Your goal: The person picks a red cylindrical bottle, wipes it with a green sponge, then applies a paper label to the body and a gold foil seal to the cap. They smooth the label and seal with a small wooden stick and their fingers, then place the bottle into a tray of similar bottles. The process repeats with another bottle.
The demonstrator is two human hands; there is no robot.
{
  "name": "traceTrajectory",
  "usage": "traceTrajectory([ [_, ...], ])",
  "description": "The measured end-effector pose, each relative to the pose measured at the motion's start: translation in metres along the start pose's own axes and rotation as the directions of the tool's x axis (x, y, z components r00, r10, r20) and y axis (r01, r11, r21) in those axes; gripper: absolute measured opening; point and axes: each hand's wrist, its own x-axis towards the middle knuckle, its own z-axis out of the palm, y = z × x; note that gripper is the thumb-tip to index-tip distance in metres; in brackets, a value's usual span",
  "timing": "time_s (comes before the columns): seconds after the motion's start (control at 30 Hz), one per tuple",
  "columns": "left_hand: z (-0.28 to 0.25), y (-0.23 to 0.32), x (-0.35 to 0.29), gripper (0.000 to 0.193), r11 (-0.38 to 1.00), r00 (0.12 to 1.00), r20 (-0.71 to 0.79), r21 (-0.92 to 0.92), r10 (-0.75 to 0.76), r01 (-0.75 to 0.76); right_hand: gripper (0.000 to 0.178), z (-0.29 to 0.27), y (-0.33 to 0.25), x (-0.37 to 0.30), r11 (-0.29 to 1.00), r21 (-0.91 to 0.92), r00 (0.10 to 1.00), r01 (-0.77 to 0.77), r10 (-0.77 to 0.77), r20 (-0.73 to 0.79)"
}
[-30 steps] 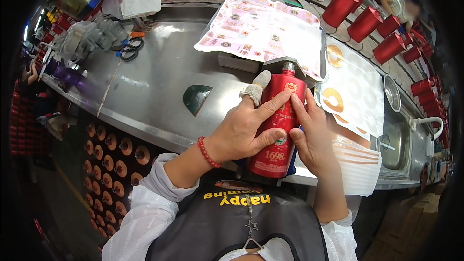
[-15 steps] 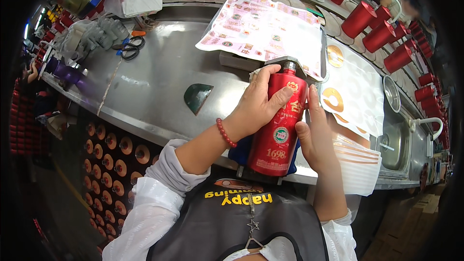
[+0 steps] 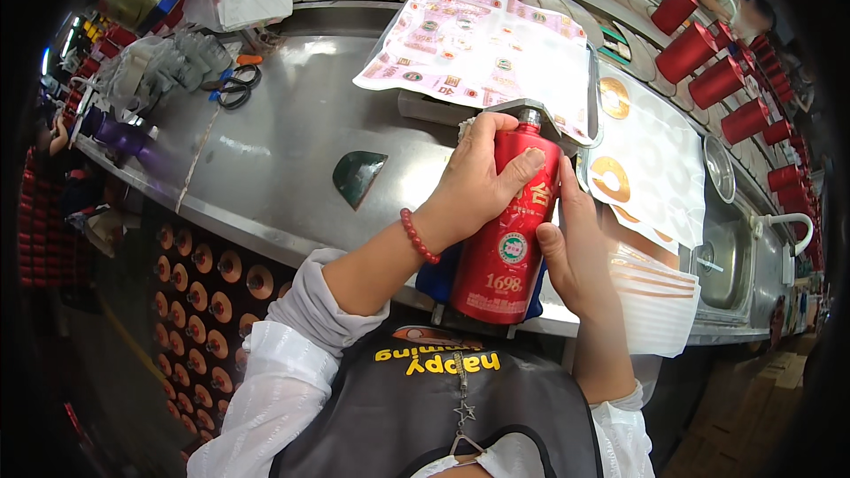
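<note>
A red bottle (image 3: pixel 505 252) with gold print and a round green-and-white sticker lies tilted in front of me, its clear-capped neck (image 3: pixel 529 117) pointing away under a metal bracket (image 3: pixel 524 107). My left hand (image 3: pixel 478 177) is closed around the bottle's upper left side, thumb across the label on its front. Along the right side rests my right hand (image 3: pixel 574 243), its fingers at the edge and its thumb against the lower front. Blue cloth (image 3: pixel 436 276) shows under the bottle. Just beyond is a sheet of pink-and-white labels (image 3: pixel 469 40).
Gold ring-shaped stickers lie on a white sheet (image 3: pixel 651 146) to the right, near a sink (image 3: pixel 722 270). Red bottles (image 3: pixel 686 51) stand on a curved conveyor at the back. Scissors (image 3: pixel 237 87) lie at the left of the metal table (image 3: pixel 274 150); capped bottles (image 3: pixel 195 301) stand below.
Red bottles on the conveyor have shifted to the right. Both hands keep nearly the same hold on the bottle; my left thumb has moved slightly up the label.
</note>
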Motion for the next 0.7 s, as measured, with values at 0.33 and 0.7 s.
traceTrajectory([
  [0.33, -0.004, 0.0, 0.001, 0.047, 0.994, 0.997, 0.045, -0.083, -0.069, 0.072, 0.076, -0.001, 0.001, 0.0, 1.0, -0.013, 1.0, 0.006, -0.006, -0.002],
  [0.7, -0.016, -0.013, -0.013, 0.067, 0.916, 0.973, 0.231, -0.388, -0.012, 0.103, 0.075, 0.0, 0.0, -0.001, 1.0, 0.021, 1.0, -0.012, 0.012, -0.005],
])
